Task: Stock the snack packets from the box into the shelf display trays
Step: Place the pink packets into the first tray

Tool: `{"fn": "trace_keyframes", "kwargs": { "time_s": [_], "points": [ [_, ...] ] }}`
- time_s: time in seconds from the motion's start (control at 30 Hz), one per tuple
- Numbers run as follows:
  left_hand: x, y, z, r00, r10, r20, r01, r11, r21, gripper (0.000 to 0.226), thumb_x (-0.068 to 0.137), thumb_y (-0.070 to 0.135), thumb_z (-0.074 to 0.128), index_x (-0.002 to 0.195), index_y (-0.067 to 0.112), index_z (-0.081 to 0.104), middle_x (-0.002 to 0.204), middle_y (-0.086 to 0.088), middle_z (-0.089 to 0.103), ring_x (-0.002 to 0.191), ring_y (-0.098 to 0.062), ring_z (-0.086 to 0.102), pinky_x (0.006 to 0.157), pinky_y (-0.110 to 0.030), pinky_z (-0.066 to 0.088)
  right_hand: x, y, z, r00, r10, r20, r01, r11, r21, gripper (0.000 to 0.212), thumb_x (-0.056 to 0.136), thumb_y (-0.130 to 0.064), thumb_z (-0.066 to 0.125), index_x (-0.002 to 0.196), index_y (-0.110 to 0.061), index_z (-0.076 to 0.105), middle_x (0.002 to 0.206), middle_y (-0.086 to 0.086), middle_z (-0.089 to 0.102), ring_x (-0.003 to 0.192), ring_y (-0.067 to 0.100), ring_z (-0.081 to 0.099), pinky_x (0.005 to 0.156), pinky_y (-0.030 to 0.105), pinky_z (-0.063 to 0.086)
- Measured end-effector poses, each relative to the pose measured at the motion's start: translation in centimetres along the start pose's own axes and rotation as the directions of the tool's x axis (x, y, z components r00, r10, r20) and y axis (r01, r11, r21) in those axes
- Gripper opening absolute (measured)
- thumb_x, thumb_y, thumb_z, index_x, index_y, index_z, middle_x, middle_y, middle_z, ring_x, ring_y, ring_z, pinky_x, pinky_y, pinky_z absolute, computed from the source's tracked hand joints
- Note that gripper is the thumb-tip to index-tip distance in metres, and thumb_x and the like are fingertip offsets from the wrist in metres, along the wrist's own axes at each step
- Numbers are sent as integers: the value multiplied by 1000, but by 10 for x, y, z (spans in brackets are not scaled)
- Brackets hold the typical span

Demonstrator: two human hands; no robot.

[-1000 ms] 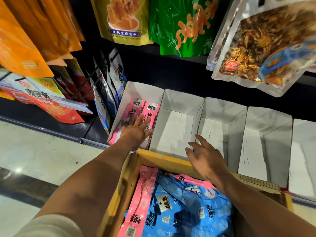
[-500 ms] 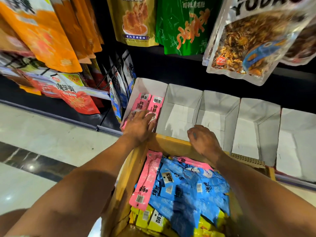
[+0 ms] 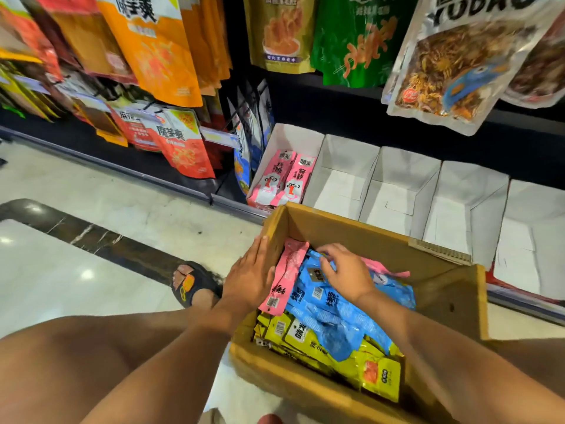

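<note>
**Watch the pile when you pull that blue one**

Your left hand [image 3: 249, 278] is flat against the left wall of the cardboard box [image 3: 351, 231], fingers straight and together, holding nothing. Your right hand [image 3: 347, 272] is down in the box with its fingers [image 3: 325, 250] curled narrow. It looks like they're pinching the top edge of a blue packet [image 3: 321, 298], though the exact grip is partly hidden.

The stock is nearly all in the box, lower middle of the frame: blue on top, yellow packets [image 3: 376, 374] underneath, and a pink packet [image 3: 289, 270] leaning on the left wall. Only the leftmost display tray [image 3: 293, 136] has anything in it, two pink packets [image 3: 284, 175].

What I'd worry about:
- The blue ones overlap in a loose heap, so yanking one by its edge will probably drag its neighbours up and over the rim.
- That leaning pink one could flop out if you jostle it.
- The clear hanging bag [image 3: 452, 65] sits right above the trays, so it's easy to clip on the way up.
</note>
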State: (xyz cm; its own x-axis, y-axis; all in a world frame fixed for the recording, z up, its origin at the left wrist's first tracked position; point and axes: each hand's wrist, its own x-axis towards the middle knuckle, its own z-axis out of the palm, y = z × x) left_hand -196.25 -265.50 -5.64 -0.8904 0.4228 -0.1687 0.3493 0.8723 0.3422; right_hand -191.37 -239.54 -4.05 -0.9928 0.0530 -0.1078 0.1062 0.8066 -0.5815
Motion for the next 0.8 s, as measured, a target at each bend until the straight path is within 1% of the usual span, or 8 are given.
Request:
{"fn": "trace_keyframes", "kwargs": {
  "time_s": [0.03,0.1,0.2,0.3,0.47,0.6,0.73,0.8],
  "points": [
    [-1,-1,2,1000,-11,-1,11,1000,-13,72,105,48,31,165,24,-2,172,-1,7,149,-25,36,114,-43,41,-7,-6,12,998,7,63,-8,1000,16,28,96,-33,53,122,-31,63,120,-9,64,103,13,64,87,38,54],
    [0,-1,4,1000,-29,-5,29,999,-37,71,105,45,32,164,25,0,172,-1,11,147,-25,40,111,-43,44,-17,-14,38,981,-32,193,41,998,-40,27,94,-32,56,120,-35,63,118,-10,63,104,12,63,85,36,54],
    [2,-1,7,999,-38,-12,37,998,-56,68,106,39,36,164,24,4,170,-2,18,143,-27,45,105,-45,48,-26,-22,72,938,-131,322,191,968,-164,31,89,-33,59,120,-36,61,124,-10,60,119,15,53,95,34,49],
    [1,-4,10,999,-13,-38,10,998,-58,66,106,42,31,164,22,8,169,-4,22,140,-28,48,102,-46,51,-27,-27,99,909,-170,379,277,929,-247,43,82,-36,67,124,-27,60,133,-4,53,129,21,43,104,41,43],
    [2,-2,9,999,-3,-35,1,997,-75,65,106,45,25,164,21,7,170,-5,20,144,-28,43,106,-46,48,-24,-37,118,901,-173,398,306,903,-301,47,80,-26,67,127,-23,63,145,1,46,136,26,39,106,42,38],
    [1,-2,6,1000,-8,-26,6,996,-88,65,108,47,26,164,22,4,171,-4,16,148,-25,38,112,-43,44,-22,-34,116,884,-185,430,343,881,-325,37,93,-35,53,127,-25,63,149,0,44,139,24,37,110,43,36],
    [-1,-2,0,1000,-24,11,25,992,-122,72,102,62,14,164,26,4,171,-2,17,151,-23,33,116,-43,39,-22,-32,103,898,-292,330,401,853,-334,38,101,-43,37,120,-28,66,132,-2,57,128,21,49,100,42,50],
    [-2,0,-5,997,-48,52,58,979,-197,79,97,70,7,164,29,5,171,1,15,154,-20,26,122,-44,30,-21,-33,93,897,-359,257,428,850,-306,41,101,-44,30,117,-31,65,119,-5,61,118,19,55,94,38,53]
  ]
}}
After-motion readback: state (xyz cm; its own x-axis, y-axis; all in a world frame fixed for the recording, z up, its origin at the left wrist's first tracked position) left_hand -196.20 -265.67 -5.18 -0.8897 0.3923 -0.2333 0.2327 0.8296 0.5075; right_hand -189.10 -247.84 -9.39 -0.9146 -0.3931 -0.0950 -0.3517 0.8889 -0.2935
